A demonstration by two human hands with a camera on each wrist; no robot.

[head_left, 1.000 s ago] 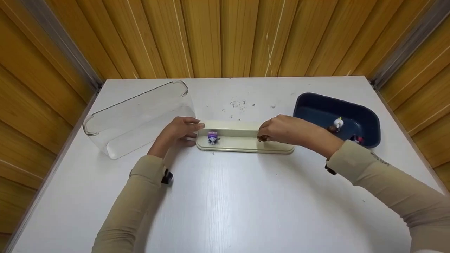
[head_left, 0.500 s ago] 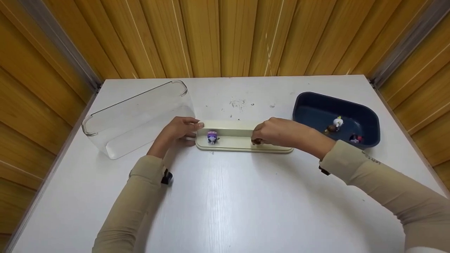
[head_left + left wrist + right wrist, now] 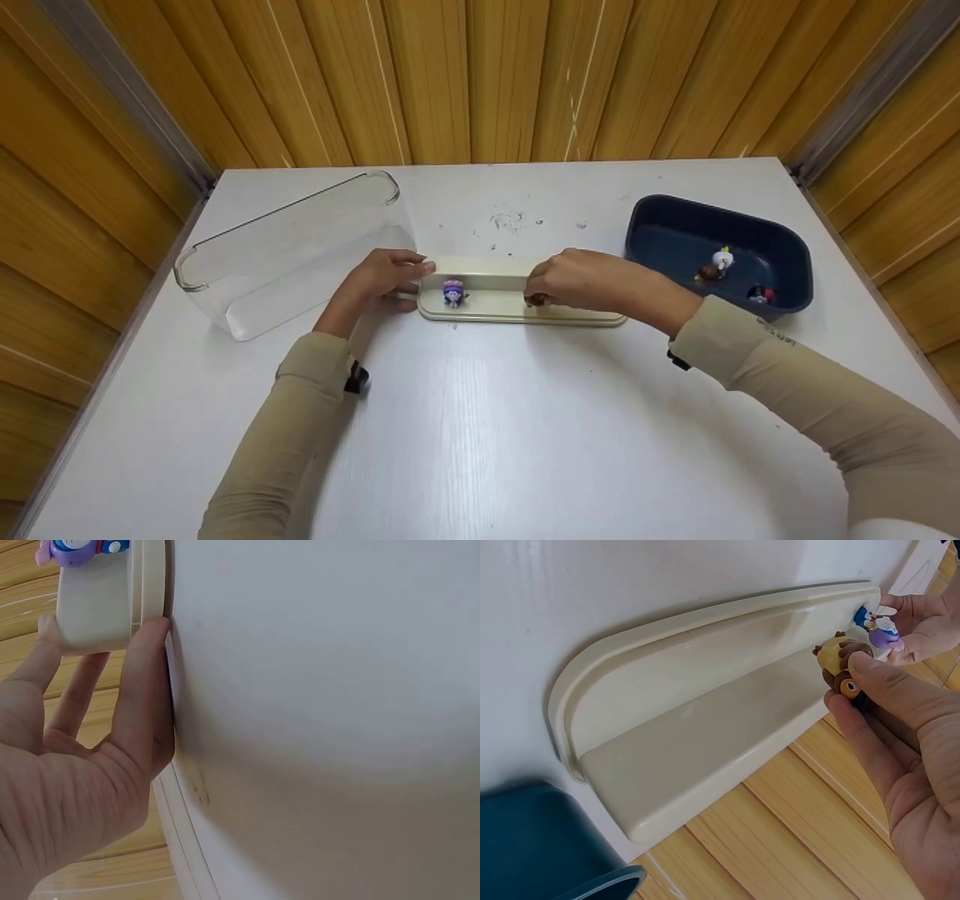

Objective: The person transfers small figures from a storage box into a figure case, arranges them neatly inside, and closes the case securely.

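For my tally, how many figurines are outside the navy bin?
2: a purple figurine on the cream stand near the left hand, and a brown figurine pinched in the right hand.

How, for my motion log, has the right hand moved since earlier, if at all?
Yes: in the head view, the right hand moved left along the cream stand, nearer the purple figurine.

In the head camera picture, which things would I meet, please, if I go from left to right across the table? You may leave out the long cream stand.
Clear container → left hand → purple figurine → right hand with the brown figurine in its fingers → dark blue container.
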